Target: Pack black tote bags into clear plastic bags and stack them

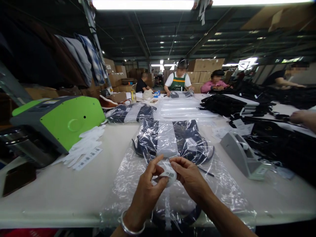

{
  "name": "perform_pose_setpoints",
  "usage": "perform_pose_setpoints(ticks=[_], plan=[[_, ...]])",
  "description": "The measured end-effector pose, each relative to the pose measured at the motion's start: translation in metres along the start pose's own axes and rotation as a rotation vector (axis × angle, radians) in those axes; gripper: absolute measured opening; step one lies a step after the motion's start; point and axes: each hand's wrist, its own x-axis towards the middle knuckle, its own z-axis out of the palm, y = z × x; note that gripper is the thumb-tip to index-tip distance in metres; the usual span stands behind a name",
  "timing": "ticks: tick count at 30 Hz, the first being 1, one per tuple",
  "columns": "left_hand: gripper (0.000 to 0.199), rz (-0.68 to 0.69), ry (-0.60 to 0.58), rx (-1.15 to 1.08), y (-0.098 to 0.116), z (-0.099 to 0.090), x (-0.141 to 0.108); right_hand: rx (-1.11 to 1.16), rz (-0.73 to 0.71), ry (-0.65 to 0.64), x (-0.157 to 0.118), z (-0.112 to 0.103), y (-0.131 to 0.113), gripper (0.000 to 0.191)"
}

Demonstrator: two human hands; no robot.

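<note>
Pinching a curled white label roll (171,176) between them, both grips are narrow: the left grip (149,187) curls thumb and fingers round its near left side, while the right grip (189,174) nips its upper right edge. The roll is held above the clear plastic bag (123,187) on the counter (84,194), just nearer than the dark folded item (148,135) with its pale middle panel. How firmly the fingers press cannot be told.

The likeliest trouble, I judge, is a creased or torn label, since the paper bends sharply and two hands could pull it unevenly. If the back is sticky, which does not show, it could cling to a fingertip or catch the wrinkled plastic below. A slack pinch could also let the roll drop onto that slippery film.

To the left, loose label strips (87,158) fan out beside a green machine (71,121), with a dark phone (19,177) near the counter's edge. To the right, a grey tape dispenser (244,158) stands close to the bag and could snag a sleeve or the film; beyond it lies a dark pile (274,138), with another person's hand (307,119) above. Behind the dark item, a wrapped bundle (133,112) and clear sheets (182,110) crowd the far side.
</note>
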Motion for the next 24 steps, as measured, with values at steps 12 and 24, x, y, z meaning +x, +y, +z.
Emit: perform_pose_setpoints(ticks=[12, 24], plan=[[0.015, -0.067, -0.130, -0.027, -0.002, -0.008, 0.007, -0.785, -0.270, -0.186, -0.021, -0.011, -0.028, 0.016], [0.028, -0.075, -0.034, 0.042, -0.002, -0.005, 0.005, -0.585, -0.139, -0.115, -0.017, 0.000, -0.023, 0.020]])
